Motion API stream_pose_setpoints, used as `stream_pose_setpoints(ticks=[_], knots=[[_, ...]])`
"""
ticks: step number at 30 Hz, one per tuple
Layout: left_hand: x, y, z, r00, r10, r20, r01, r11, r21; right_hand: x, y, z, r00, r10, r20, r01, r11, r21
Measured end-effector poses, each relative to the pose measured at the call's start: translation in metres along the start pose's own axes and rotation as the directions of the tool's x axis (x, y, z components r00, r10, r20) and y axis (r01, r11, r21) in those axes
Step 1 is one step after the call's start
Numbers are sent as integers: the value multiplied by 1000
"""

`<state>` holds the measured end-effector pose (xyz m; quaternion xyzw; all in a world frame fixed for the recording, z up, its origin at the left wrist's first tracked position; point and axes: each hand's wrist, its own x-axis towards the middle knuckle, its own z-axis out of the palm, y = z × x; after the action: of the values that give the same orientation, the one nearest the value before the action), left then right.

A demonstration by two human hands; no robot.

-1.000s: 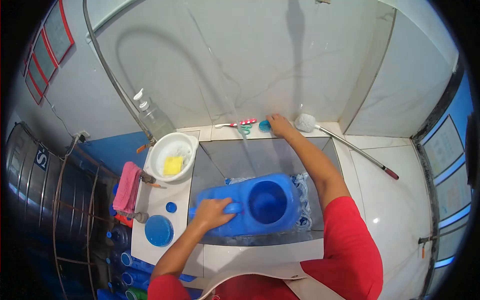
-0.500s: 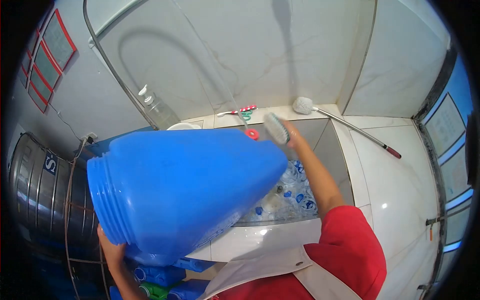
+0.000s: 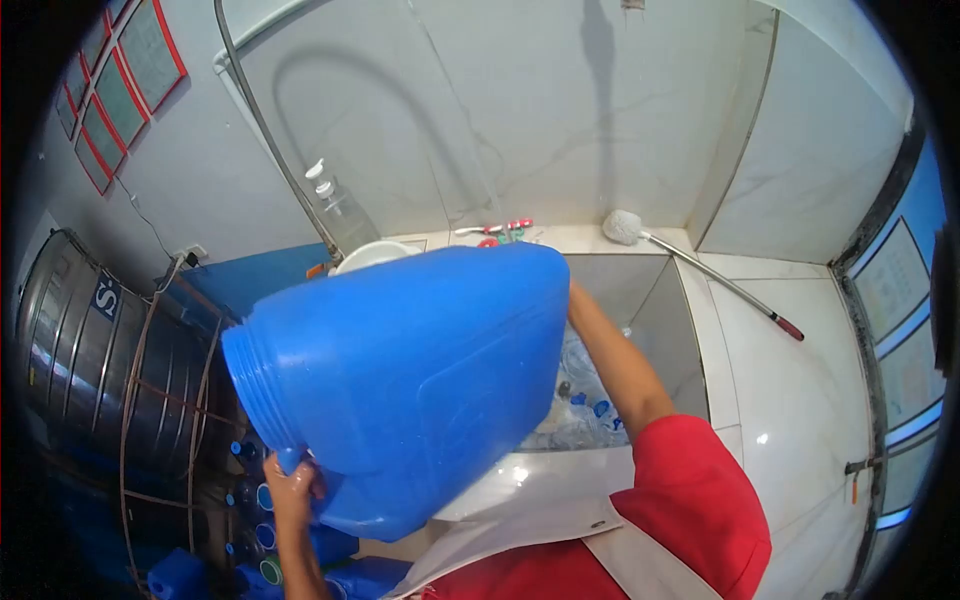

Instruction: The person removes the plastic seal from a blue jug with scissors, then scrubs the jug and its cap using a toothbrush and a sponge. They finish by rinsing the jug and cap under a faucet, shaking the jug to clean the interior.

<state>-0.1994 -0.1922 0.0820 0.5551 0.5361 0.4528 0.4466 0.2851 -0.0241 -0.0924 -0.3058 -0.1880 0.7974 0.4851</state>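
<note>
A big blue plastic jug (image 3: 420,370) lies tilted on its side across the middle, its threaded mouth pointing left. At its lower left, my left hand (image 3: 292,490) is closed round the jug's handle. My right forearm reaches to the jug's far right end, where my right hand is hidden behind the blue plastic; the brush seen earlier is out of sight. Below and right of the jug, a tiled basin (image 3: 665,335) holds clear plastic pieces with blue parts (image 3: 600,408).
A pump bottle (image 3: 345,215) and a white bowl (image 3: 375,252) stand behind the jug. A long-handled round brush (image 3: 625,228) lies on the right ledge. Steel tank (image 3: 75,330) and wire rack at left; blue containers (image 3: 180,575) below.
The jug has turned, with its mouth and handle now further right and its side panel showing more. My right hand and the brush have gone behind it. The view has shifted slightly.
</note>
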Motion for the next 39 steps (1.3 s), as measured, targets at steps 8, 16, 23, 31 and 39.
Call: stream_pose_setpoints(ticks=[8, 16, 23, 31, 39], knots=[[9, 3, 15, 997, -83, 1, 83, 994, -77, -18, 66, -30, 989, -25, -144, 2, 987, -162], [8, 10, 22, 994, -107, -14, 106, 992, -75, -9, 110, -40, 983, -11, -181, -36, 967, -250], [22, 17, 27, 989, -140, 55, 144, 987, -72, -18, -12, -16, 988, -37, -152, 25, 997, -77], [21, 8, 26, 984, -177, 29, 179, 971, -159, -23, 147, -51, 977, -10, -212, -57, 950, -306], [27, 11, 28, 982, -169, 87, 178, 978, -105, -42, -62, 3, 969, -140, -205, 126, 989, -79]])
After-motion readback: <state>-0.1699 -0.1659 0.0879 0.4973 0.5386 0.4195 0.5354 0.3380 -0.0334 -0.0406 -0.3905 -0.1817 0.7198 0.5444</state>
